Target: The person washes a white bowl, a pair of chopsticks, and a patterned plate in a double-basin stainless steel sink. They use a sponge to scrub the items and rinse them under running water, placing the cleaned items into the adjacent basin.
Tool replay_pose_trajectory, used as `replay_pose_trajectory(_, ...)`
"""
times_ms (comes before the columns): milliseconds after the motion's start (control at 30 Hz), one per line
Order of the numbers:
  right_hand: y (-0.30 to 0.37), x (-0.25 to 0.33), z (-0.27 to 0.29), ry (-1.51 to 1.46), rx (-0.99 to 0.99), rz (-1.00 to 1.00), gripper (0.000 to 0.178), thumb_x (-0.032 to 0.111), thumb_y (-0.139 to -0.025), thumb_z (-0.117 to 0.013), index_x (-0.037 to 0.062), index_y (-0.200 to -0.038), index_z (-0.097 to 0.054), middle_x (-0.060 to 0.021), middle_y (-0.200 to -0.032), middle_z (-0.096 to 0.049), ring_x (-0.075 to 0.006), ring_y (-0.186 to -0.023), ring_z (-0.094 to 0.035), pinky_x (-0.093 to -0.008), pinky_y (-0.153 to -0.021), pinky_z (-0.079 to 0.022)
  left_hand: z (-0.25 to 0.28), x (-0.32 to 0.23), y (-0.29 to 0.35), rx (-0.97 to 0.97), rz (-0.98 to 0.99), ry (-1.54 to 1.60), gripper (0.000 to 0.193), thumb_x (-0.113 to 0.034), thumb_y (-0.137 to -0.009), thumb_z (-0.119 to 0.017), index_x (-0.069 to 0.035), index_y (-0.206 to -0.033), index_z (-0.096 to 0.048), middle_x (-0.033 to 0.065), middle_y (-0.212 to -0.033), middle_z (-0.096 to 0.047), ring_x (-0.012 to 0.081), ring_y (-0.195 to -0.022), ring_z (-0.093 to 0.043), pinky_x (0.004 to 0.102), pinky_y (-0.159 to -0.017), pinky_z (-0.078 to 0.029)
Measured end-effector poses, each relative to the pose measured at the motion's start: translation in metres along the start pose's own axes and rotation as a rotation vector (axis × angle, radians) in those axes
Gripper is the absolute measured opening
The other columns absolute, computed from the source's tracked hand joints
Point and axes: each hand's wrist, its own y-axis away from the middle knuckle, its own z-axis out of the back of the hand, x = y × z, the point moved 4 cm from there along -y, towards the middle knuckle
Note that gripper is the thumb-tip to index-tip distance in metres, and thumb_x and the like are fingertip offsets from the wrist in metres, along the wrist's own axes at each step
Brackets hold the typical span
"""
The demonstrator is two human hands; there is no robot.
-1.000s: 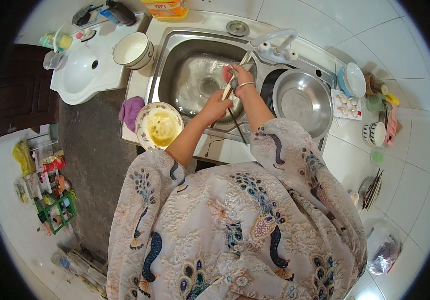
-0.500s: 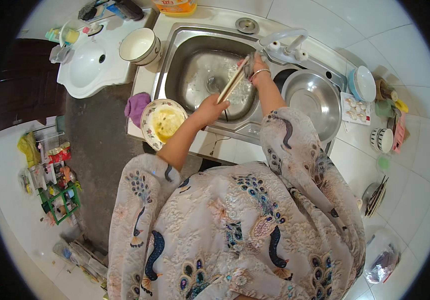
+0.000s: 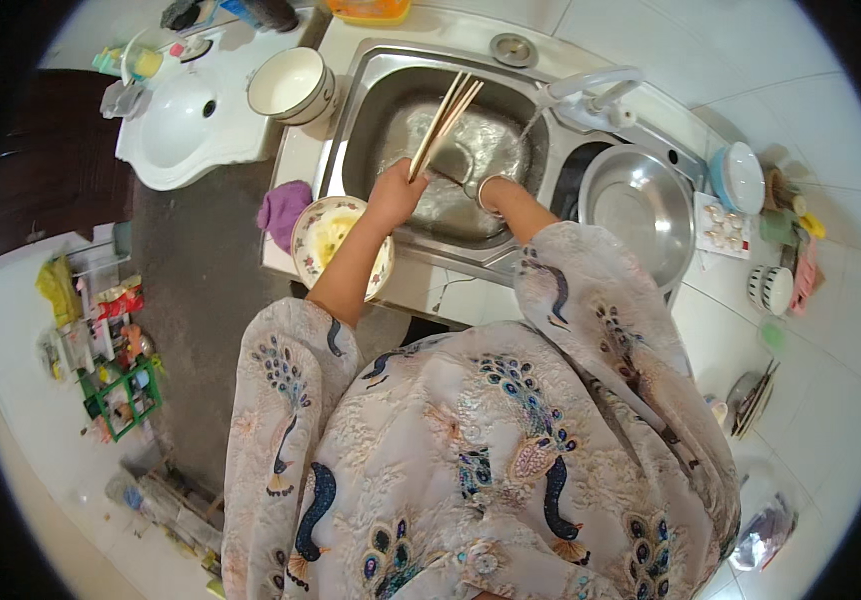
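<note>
My left hand [image 3: 398, 194] is closed around the lower ends of a bundle of light wooden chopsticks [image 3: 443, 120], which point up and away over the steel sink [image 3: 353, 150]. Down in the sink's near right part is my right hand [image 3: 492, 190], a bracelet at its wrist. Its fingers are hidden or blurred, so what it holds cannot be made out. From the white faucet [image 3: 596, 82] a thin stream of water falls into the sink, where the water is rippling. A patterned plate [image 3: 383, 272] with yellow residue sits under my left forearm.
A cream bowl [image 3: 289, 85] stands left of the sink, with a purple cloth [image 3: 284, 213] nearer me. Right of it lies a large steel basin [image 3: 641, 210], then an egg tray [image 3: 723, 226] and blue bowls [image 3: 738, 177]. Beyond the gap at left is a white washbasin [image 3: 176, 130].
My right hand has left the chopsticks and dropped toward me, lower in the sink. My left hand has shifted left with the chopsticks, which now stand more upright. The view has shifted slightly.
</note>
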Motion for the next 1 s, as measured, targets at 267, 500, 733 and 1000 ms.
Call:
replay_pose_trajectory(267,0.091,-0.068,0.058,-0.122,-0.723,0.042,0.039,0.003,-0.073,-0.054,0.0124,-0.111,-0.056,-0.0153,-0.106,-0.057,-0.0307,-0.098,-0.056,-0.0380,-0.082,-0.045,-0.039,-0.002,-0.036,0.294,-0.120,0.271,0.016,-0.018,-0.085,-0.052,-0.003,-0.089,-0.051,0.0072,-0.068,-0.055,0.0193,-0.057,-0.053,0.0328,-0.057,-0.046)
replay_pose_trajectory(500,0.091,-0.079,0.030,-1.283,-1.389,0.057,0.046,0.002,-0.071,-0.054,-0.0005,-0.117,-0.044,-0.0159,-0.105,-0.058,-0.0281,-0.097,-0.056,-0.0357,-0.087,-0.043,-0.053,-0.032,0.007,0.384,0.380,0.830,0.011,-0.012,-0.087,-0.050,-0.009,-0.092,-0.042,0.0011,-0.062,-0.043,0.0096,-0.045,-0.039,0.0246,-0.037,-0.034)
replay_pose_trajectory(733,0.002,-0.054,0.020,-2.396,-0.553,0.316,0.032,0.035,-0.083,-0.058,0.0041,-0.087,-0.049,-0.0087,-0.071,-0.056,-0.0220,-0.060,-0.055,-0.0379,-0.056,-0.050,-0.079,-0.068,0.034,0.628,0.333,0.740,0.009,-0.012,-0.087,-0.049,-0.009,-0.092,-0.043,-0.0001,-0.064,-0.041,0.0084,-0.044,-0.036,0.0237,-0.038,-0.033)
replay_pose_trajectory(1000,0.056,-0.033,0.051,-2.528,-0.459,0.392,0.048,0.052,-0.080,-0.054,0.0071,-0.092,-0.044,-0.0063,-0.061,-0.040,-0.0223,-0.050,-0.049,-0.0402,-0.048,-0.050,-0.064,-0.066,0.030,0.651,0.440,0.869,0.012,-0.013,-0.086,-0.050,-0.009,-0.097,-0.047,-0.0014,-0.066,-0.041,0.0052,-0.043,-0.030,0.0201,-0.034,-0.023)
